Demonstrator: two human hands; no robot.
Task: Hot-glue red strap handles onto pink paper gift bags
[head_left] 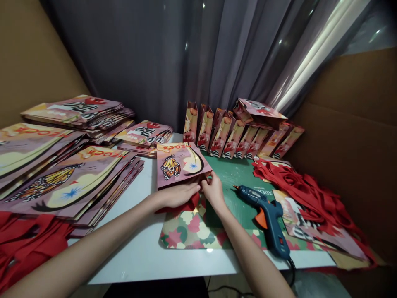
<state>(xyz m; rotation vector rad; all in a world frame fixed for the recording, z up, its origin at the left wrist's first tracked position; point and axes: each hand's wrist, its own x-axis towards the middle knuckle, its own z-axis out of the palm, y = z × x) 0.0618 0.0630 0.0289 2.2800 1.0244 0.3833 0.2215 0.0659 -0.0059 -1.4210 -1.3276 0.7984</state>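
Note:
A paper bag (178, 163) printed with a butterfly and the word MECCA lies in front of me, its near edge toward my hands. My left hand (180, 195) lies flat along that near edge, fingers stretched to the right, over a piece of red ribbon (191, 203). At the bag's near right corner, my right hand (214, 189) has its fingers bent in a pinch on the edge; the fingertips are partly hidden. A blue glue gun (263, 217) with an orange trigger rests to the right, apart from both hands.
Stacks of flat printed bags (71, 178) fill the left, with red ribbons (31, 244) before them. A row of standing bags (221, 134) lines the back. More red ribbons (307, 190) lie right. A green mat (229, 178) covers part of the white table (136, 252). Cardboard walls (356, 116) flank it.

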